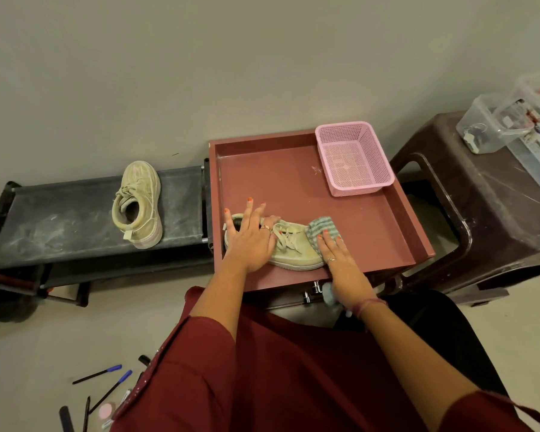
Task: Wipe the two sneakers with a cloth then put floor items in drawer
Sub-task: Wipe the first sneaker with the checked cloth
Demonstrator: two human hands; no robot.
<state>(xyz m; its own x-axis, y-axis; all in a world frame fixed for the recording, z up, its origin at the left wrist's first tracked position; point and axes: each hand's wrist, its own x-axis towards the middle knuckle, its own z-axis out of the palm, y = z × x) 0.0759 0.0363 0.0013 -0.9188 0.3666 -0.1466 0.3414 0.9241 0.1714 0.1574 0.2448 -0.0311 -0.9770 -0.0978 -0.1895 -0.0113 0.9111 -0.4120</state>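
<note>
While both forearms reach forward, left hand (250, 236) lies flat, fingers spread, on sneaker (289, 247) at red drawer (371, 232) front edge; right hand (332, 247) presses striped cloth (323, 230) flat-fingered against its toe. Second sneaker (138, 202): black rack (60, 219). One pink basket (353, 157): far right corner.

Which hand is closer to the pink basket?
The right hand. It presses the cloth on the sneaker's toe, below the pink basket. The left hand rests on the sneaker's heel end, farther left.
</note>
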